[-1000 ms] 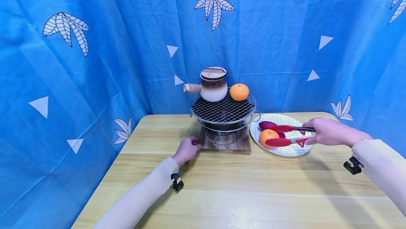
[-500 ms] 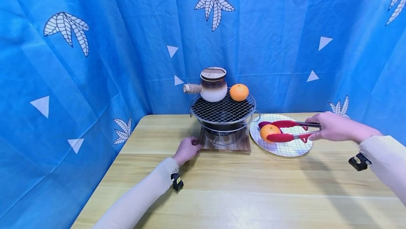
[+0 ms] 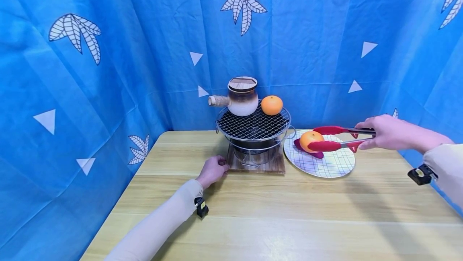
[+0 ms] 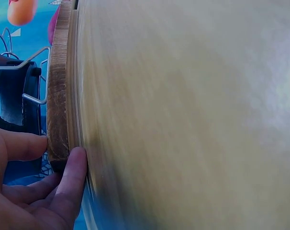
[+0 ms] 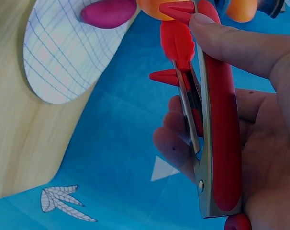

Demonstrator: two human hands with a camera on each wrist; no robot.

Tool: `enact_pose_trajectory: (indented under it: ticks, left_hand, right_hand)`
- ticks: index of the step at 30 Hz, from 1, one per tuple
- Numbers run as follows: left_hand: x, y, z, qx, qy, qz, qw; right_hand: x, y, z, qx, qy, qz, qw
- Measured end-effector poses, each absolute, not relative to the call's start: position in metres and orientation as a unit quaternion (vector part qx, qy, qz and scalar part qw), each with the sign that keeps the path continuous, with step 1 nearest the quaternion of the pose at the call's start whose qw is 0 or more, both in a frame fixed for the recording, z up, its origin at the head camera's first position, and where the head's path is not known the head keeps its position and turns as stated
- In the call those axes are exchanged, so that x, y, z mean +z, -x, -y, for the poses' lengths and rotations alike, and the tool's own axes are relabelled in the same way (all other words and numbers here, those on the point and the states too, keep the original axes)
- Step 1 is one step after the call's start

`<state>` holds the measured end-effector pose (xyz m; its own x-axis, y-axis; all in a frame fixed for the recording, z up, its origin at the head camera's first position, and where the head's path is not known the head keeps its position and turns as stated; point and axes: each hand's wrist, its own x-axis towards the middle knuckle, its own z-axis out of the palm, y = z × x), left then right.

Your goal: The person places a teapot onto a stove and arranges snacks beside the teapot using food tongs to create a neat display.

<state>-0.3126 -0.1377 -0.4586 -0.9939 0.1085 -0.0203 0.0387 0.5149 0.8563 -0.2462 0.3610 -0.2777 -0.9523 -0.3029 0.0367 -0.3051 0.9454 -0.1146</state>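
Observation:
My right hand (image 3: 394,132) grips a pair of red-tipped tongs (image 5: 221,120). Between the tong heads is an orange (image 3: 311,141), held above the plate (image 3: 338,164) with the grid pattern. Partly behind that fruit, a purple sweet potato (image 5: 109,13) lies on the plate. At the front left corner of a dark wooden board (image 3: 265,167), my left hand (image 3: 213,170) pinches its edge between thumb and fingers, as the left wrist view shows (image 4: 39,191).
On the board stands a small round grill (image 3: 253,130) with a wire rack. The rack bears a lidded clay pot (image 3: 243,102) with a side handle and another orange (image 3: 272,105). A blue curtain (image 3: 307,52) hangs behind the wooden table (image 3: 253,220).
The tongs have lifted the orange up off the plate, slightly back and to the right, with my right hand rising too. My left hand stays at the board's corner.

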Motion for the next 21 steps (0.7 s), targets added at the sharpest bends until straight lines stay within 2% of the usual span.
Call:
enact_pose_trajectory:
  ticks: [21]
  left_hand:
    - [-0.456, 0.312, 0.138, 0.478, -0.044, -0.877, 0.033]
  right_hand:
    - [-0.232, 0.244, -0.358, 0.073, -0.134, 0.988, 0.027]
